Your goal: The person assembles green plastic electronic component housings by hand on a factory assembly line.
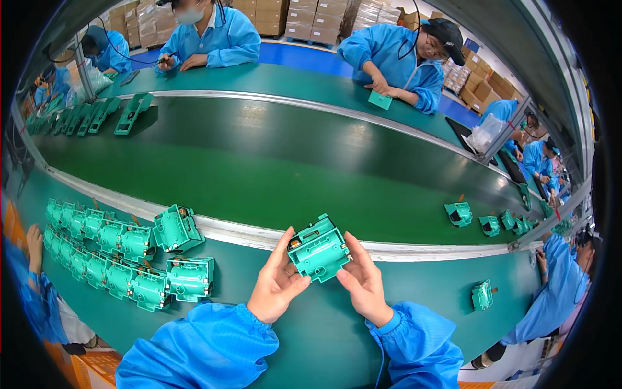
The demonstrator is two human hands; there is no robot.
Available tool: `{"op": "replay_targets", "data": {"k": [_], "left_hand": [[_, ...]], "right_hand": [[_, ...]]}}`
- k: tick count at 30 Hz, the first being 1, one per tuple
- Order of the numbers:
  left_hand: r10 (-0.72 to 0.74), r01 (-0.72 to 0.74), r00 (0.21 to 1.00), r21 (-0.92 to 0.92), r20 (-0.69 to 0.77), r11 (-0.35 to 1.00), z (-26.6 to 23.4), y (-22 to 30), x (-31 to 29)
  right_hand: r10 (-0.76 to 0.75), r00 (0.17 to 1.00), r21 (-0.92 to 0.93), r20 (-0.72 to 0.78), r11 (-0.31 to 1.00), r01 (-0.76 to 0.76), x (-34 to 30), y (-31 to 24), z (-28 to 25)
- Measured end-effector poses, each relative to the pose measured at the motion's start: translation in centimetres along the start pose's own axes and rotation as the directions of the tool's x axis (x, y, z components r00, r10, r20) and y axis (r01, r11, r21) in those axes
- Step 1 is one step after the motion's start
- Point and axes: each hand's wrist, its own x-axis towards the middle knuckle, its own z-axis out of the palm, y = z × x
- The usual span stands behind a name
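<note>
A green plastic housing (pixel 319 249), box-shaped with ribs and a small orange part at one corner, is held up over the near edge of the green bench between both hands. My left hand (pixel 275 282) grips its left side with thumb and fingers. My right hand (pixel 363 279) grips its right side. Both forearms wear blue sleeves.
Two rows of the same green housings (pixel 116 256) lie at my left. The dark conveyor belt (pixel 272 168) runs across, with housings at far left (pixel 133 111) and at right (pixel 459 213). One housing (pixel 482 295) lies at bench right. Workers in blue sit opposite and beside.
</note>
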Motion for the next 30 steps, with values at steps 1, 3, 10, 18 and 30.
{"op": "replay_targets", "data": {"k": [1,3,10,18,30], "left_hand": [[0.002,-0.002,1.000,-0.006,0.021,1.000,-0.3,-0.1,0.1],[0.000,0.000,0.999,-0.015,0.041,1.000,-0.5,-0.3,0.2],[-0.034,0.034,0.999,-0.108,-0.001,0.994,-0.4,0.2,0.1],[-0.044,0.045,0.998,-0.038,0.038,0.998,-0.7,0.1,0.1],[-0.004,0.003,0.998,0.008,0.062,1.000,-0.7,-0.1,0.2]], "right_hand": [[-0.045,0.999,-0.005,-0.001,0.999,0.045,0.0,0.4,-0.3],[-0.044,0.999,0.010,0.005,0.999,0.044,0.2,0.7,-0.4],[0.083,0.997,0.195,0.003,0.977,-0.082,0.2,0.5,-0.9],[0.148,0.988,0.239,-0.038,0.962,-0.135,0.2,0.4,-1.1],[0.270,0.960,0.393,0.081,0.876,-0.280,0.6,0.3,-2.0]]}}
